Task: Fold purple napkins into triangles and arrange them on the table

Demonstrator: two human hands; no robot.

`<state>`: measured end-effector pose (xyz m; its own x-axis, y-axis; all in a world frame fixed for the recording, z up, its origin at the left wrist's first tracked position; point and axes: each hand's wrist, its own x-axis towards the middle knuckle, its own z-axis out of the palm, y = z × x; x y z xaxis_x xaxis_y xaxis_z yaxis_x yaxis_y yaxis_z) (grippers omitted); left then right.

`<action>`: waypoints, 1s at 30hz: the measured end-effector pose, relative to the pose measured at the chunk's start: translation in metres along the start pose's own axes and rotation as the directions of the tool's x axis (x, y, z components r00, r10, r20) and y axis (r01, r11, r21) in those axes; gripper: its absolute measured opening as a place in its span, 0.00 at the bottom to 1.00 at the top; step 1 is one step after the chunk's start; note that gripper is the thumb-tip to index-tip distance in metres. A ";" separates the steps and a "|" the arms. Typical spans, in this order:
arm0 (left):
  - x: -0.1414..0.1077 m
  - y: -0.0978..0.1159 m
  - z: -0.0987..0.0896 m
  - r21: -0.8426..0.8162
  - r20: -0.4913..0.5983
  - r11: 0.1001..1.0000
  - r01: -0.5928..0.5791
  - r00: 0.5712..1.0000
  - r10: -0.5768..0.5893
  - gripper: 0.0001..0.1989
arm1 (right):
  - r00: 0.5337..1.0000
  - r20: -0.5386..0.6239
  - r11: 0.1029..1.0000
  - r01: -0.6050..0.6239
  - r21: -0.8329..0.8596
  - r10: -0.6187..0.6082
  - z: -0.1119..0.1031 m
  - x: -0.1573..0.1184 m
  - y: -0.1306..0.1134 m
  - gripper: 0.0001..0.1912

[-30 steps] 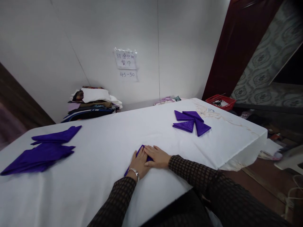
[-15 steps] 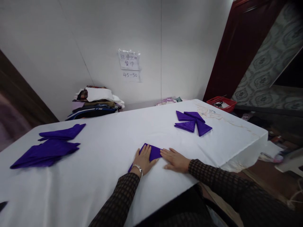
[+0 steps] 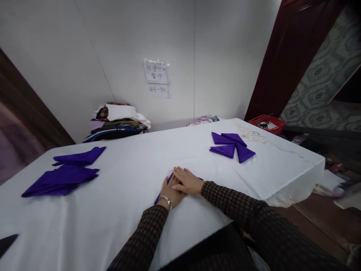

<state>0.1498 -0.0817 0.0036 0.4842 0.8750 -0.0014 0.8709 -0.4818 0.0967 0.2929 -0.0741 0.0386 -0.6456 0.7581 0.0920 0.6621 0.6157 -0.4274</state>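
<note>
The left hand (image 3: pixel 175 196) lies flat and open on the folded purple cloth (image 3: pixel 157 198), front of the white-covered desk (image 3: pixel 126 177)! Across its fingers rests the right hand (image 3: pixel 189 182), open too, neither gripping anything.

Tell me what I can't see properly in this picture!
All in the head view:
Middle purple cloth: mostly hidden under the left hand and right hand.
Left hand: partly covered by the right hand.
Black thing: cut off by the picture's left edge.
Pile: its bottom is hidden behind the table.
Basket: what's inside is too small to tell.
</note>
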 end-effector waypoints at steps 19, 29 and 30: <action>-0.013 -0.003 -0.001 -0.023 -0.037 1.000 -0.004 0.999 0.003 0.39 | 0.999 0.049 0.999 -0.021 0.048 0.018 0.014 0.003 0.011 0.40; -0.059 -0.035 0.007 0.003 -0.076 0.996 0.092 0.993 -0.091 0.38 | 0.999 0.038 0.998 -0.006 -0.070 0.009 0.018 0.005 0.011 0.41; -0.065 -0.037 0.006 0.004 -0.071 0.995 0.102 0.992 -0.101 0.38 | 0.999 0.038 0.998 -0.009 -0.068 0.011 0.018 0.005 0.011 0.42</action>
<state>0.0872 -0.1209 -0.0063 0.3862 0.9205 0.0593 0.9161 -0.3903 0.0921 0.2899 -0.0677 0.0185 -0.6520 0.7563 0.0532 0.6920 0.6223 -0.3659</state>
